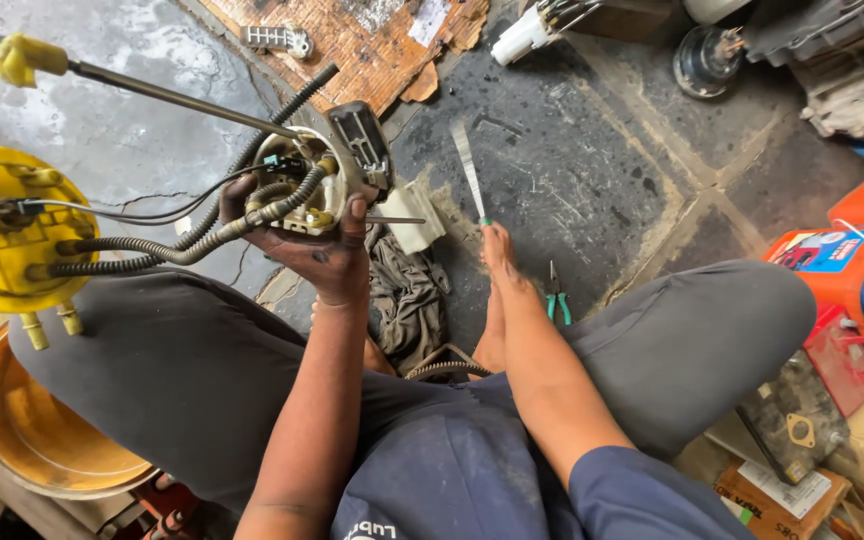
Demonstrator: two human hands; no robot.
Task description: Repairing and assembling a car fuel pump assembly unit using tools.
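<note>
The left hand (pixel 327 250) has its fingers curled tight around a round pump head (pixel 307 185), corrugated hoses (pixel 152 255) trailing from it to a yellow flange (pixel 2 235). The right hand (pixel 497 250) reaches to the floor, fingers closed on a thin metal blade (pixel 468 170); green-handled pliers (pixel 557 300) lie just beside them.

We see the left hand (pixel 327 250) at centre left, closed around the pump housing (pixel 317 180), from which corrugated hoses (pixel 152 250) run left to the flanged cap (pixel 7 235). A rod (pixel 167 95) extends up-left from the housing. The right hand (pixel 497 250) lies right of it, touching the flat blade (pixel 468 170) on the floor (pixel 592 170). Pliers (pixel 557 300) lie just right of that wrist; a rag (pixel 407 290) lies between the arms.
</note>
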